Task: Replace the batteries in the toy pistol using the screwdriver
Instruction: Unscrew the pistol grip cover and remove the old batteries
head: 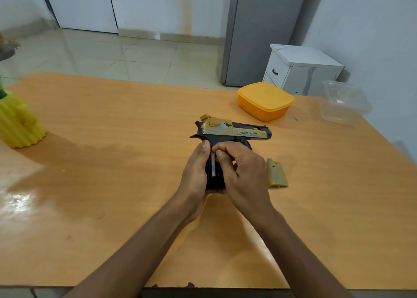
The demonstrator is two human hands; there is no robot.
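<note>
The toy pistol (pixel 234 131), black with a gold and grey slide, lies over the middle of the orange table with its barrel pointing right. My left hand (pixel 196 173) wraps the black grip from the left. My right hand (pixel 241 169) presses its thumb and forefinger onto a battery (pixel 213 165), a pale cylinder lying in the open grip. The removed gold and grey battery cover (pixel 277 173) lies on the table just right of my right hand. No screwdriver shows in view.
An orange lidded box (pixel 265 100) sits behind the pistol, with a clear plastic container (pixel 345 104) at the far right edge. A yellow ribbed pot (pixel 18 124) stands at the left edge. The wooden table (pixel 112 162) ends close to me.
</note>
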